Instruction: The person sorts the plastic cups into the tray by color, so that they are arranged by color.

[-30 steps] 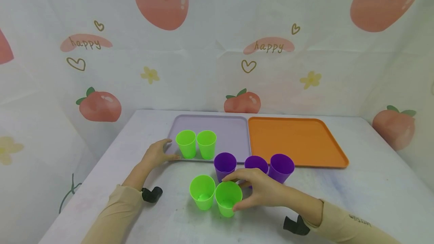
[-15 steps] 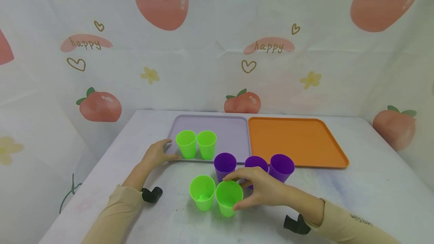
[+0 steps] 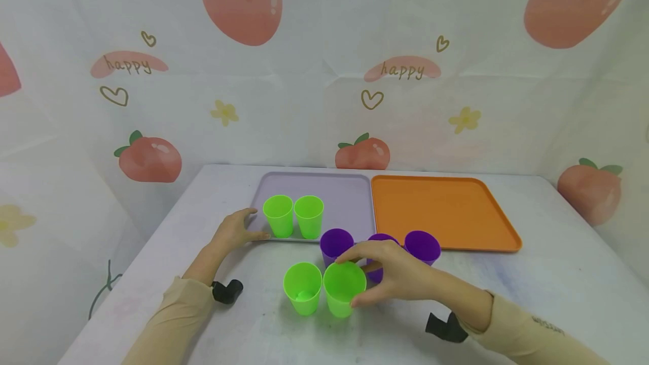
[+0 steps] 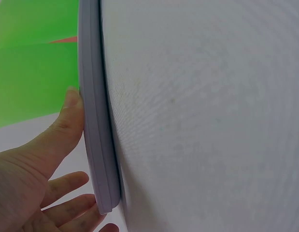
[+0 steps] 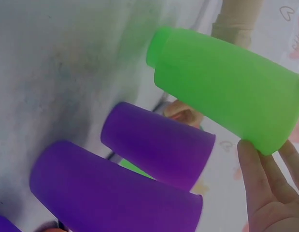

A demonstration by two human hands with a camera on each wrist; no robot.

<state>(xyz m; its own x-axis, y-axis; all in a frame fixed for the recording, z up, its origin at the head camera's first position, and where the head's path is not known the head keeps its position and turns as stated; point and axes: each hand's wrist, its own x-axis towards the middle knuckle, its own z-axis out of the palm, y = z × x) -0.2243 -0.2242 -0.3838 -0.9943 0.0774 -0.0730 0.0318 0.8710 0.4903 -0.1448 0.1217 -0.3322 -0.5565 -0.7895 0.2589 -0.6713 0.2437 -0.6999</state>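
In the head view my right hand [image 3: 392,272] pinches the rim of a green plastic cup [image 3: 341,294] between thumb and fingers, and the cup looks just off the table. Right beside it stands another green cup [image 3: 302,292]. My left hand [image 3: 234,231] rests at the near left corner of a light purple tray [image 3: 345,201]. Its thumb lies on the rim and its fingers are loosely spread by the left edge, as the left wrist view shows. Two green cups [image 3: 278,217] [image 3: 309,218] stand upright on that tray.
Purple cups [image 3: 337,244] [image 3: 422,246] stand on the table behind the held cup; one purple cup [image 3: 375,272] is partly hidden by my right hand. An orange tray [image 3: 436,210] adjoins the purple one at right. A printed cloth [image 3: 284,94] hangs behind the table.
My right hand has risen slightly, and the green cup it grips has come up with it. My left hand and the tray have stayed in place.
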